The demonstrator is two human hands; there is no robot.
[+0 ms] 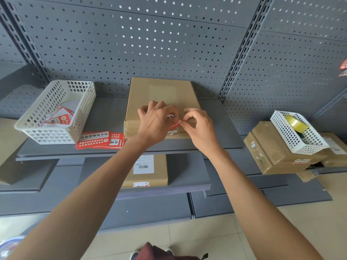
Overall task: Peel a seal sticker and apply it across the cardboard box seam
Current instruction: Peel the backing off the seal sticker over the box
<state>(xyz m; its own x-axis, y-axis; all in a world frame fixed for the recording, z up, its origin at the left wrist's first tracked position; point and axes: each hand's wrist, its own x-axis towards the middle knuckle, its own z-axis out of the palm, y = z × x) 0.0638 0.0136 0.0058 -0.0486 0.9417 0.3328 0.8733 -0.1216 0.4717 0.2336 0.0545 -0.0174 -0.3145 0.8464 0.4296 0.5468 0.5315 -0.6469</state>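
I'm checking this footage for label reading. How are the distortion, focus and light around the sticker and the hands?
Head view: wide-angle bending bows the shelf uprights outward; light is soft and even, with faint shadows under the cardboard box; the seal sticker, pinched between left hand and right hand, is curled, its print mostly unreadable.

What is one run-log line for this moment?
step: applying | left hand: holds seal sticker | right hand: pinches sticker end | place: cardboard box front edge

Bare grey shelf (216,128) lies open right of the cardboard box (161,94); on its left, a stack of red seal stickers (97,140) and a white basket (56,111) crowd the approach, pegboard (150,44) behind.
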